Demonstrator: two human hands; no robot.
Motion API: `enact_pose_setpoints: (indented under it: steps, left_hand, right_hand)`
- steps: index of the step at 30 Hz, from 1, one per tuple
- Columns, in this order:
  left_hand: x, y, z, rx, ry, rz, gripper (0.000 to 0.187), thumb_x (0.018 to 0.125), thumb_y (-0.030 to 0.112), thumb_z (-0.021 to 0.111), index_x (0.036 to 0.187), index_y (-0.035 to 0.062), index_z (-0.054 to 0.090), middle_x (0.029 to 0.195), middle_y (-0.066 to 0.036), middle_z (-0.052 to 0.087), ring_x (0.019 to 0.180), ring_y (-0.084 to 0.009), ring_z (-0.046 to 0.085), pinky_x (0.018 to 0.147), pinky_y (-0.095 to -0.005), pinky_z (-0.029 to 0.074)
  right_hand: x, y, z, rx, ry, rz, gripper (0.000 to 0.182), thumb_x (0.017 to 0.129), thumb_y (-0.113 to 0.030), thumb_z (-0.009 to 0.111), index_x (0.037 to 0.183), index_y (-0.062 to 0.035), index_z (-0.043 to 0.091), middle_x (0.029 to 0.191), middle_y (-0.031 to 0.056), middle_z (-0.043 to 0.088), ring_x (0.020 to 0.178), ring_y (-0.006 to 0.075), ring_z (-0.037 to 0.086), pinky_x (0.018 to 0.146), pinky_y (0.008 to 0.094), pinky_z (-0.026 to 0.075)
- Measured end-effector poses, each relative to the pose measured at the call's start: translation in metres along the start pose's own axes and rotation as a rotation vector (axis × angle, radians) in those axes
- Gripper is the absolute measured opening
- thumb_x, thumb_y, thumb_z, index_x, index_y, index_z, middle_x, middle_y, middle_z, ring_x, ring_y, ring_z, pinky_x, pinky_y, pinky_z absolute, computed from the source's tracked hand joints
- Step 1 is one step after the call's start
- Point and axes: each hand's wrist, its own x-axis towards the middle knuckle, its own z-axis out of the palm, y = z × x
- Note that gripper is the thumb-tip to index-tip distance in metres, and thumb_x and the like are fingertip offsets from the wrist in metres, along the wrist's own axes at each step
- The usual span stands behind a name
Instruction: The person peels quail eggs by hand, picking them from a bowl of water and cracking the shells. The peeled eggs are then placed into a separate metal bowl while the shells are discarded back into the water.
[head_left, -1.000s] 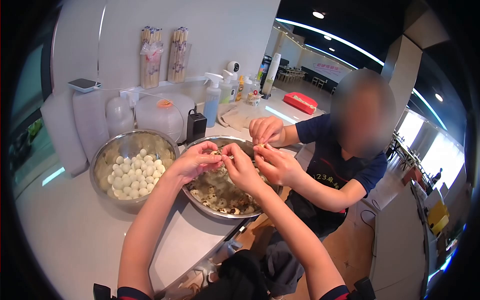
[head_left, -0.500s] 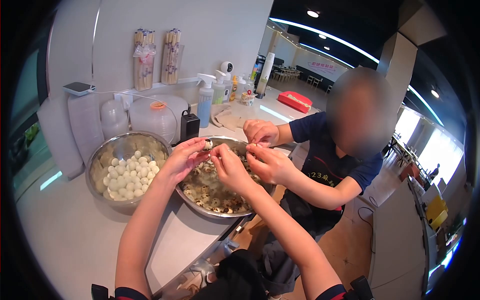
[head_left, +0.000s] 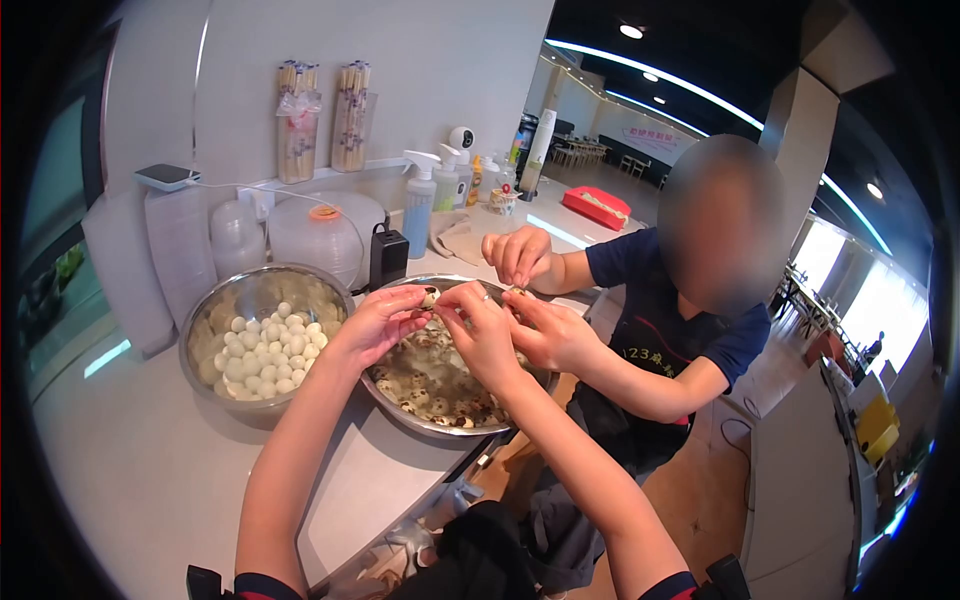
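Observation:
My left hand (head_left: 375, 322) and my right hand (head_left: 480, 322) meet over a steel bowl (head_left: 432, 425) of speckled quail eggs in water. Between the fingertips of both hands sits one small speckled quail egg (head_left: 430, 297). Left of it stands a second steel bowl (head_left: 215, 306) holding several peeled white eggs (head_left: 262, 350). Across the bowl, another person's two hands (head_left: 520, 255) work on an egg of their own.
A co-worker in a dark blue shirt (head_left: 680, 330) sits at the counter's right side. Behind the bowls are a black power adapter (head_left: 387, 257), spray bottles (head_left: 420, 205), plastic tubs (head_left: 320, 232), chopstick bundles (head_left: 298, 118) and a white counter (head_left: 130, 470).
My hands dipped and rose slightly over the bowl, still working the same egg. The other person's hands shifted a little; the view swayed.

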Motion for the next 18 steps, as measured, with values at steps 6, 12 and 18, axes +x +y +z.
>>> enact_pose_setpoints:
  steps: [6,12,18]
  left_hand:
    - [-0.001,0.001,0.003,0.064,0.024,-0.016,0.019,0.078,0.013,0.058,0.094,0.0034,0.052,0.084,-0.002,0.056,0.074,-0.0086,0.054,0.065,-0.0182,0.047]
    - [0.000,-0.002,0.002,0.180,0.032,-0.010,0.018,0.077,0.015,0.061,0.091,0.0070,0.053,0.080,0.001,0.055,0.066,-0.0063,0.051,0.058,-0.0162,0.039]
    - [-0.004,0.002,0.005,0.105,0.095,-0.042,0.014,0.080,0.022,0.056,0.087,0.0094,0.054,0.079,0.001,0.054,0.063,-0.0053,0.049,0.049,-0.0152,0.034]
  right_hand:
    - [-0.002,0.002,0.005,-0.015,-0.038,0.028,0.009,0.076,0.001,0.054,0.082,0.0010,0.047,0.077,0.0112,0.048,0.067,0.0217,0.051,0.057,0.0289,0.040]
    - [-0.003,0.003,0.009,-0.033,-0.135,0.058,0.010,0.077,0.000,0.048,0.084,0.0014,0.040,0.080,0.0178,0.045,0.071,0.0357,0.049,0.061,0.0401,0.038]
    - [-0.008,0.008,0.013,-0.057,-0.198,0.017,0.009,0.077,0.002,0.046,0.081,0.0013,0.037,0.079,0.0175,0.043,0.071,0.0341,0.047,0.062,0.0385,0.037]
